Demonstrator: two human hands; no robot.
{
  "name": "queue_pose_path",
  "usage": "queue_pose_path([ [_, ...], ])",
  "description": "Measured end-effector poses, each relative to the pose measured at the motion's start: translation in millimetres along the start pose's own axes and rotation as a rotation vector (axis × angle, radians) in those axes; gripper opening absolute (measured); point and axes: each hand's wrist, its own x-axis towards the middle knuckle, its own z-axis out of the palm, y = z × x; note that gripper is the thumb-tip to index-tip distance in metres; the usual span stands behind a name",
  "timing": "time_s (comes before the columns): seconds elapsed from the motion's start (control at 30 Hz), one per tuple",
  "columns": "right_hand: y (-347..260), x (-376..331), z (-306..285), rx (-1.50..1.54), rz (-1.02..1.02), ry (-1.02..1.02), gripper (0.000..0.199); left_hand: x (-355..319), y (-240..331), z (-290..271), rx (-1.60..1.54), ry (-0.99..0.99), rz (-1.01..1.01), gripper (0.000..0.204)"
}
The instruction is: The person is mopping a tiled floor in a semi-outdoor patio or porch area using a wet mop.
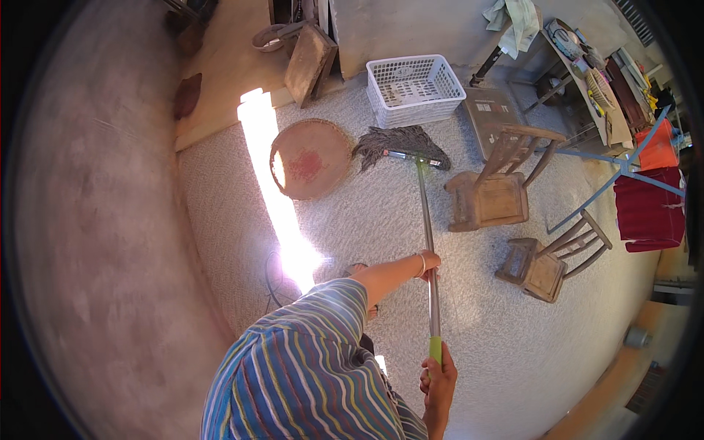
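Note:
A mop with a long metal pole reaches away from me across the floor. Its grey string head lies spread on the floor between a round woven tray and a white plastic basket. My left hand, a bracelet at its wrist, is closed around the middle of the pole. Lower down, my right hand grips the green handle end. The tray holds a reddish patch of something I cannot make out.
Two small wooden chairs stand right of the pole, near a flat dark box. A blue metal frame and a cluttered table are farther right. A wall runs along the left, and bright sunlight stripes the floor.

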Motion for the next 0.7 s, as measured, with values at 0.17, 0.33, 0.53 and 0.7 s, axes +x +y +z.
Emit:
queue_pose_path([
  [0.17,15,-15,-3,-0.155,0.042,-0.001,0.054,-17,-26,4,-0.034,0.066,0.048,0.009],
  [0.33,35,-45,-35,-0.413,-0.013,-0.049,0.051,-1,-87,-6,-0.151,0.017,-0.167,0.017],
  [0.53,107,-49,-187,-0.735,0.43,-0.015,0.047,-17,-196,66,-0.085,-0.322,-0.317,0.022],
  [0.7,-9,-211,-170,-0.863,0.043,0.133,0.044,-52,-231,165,-0.006,-0.414,-0.694,0.014],
])
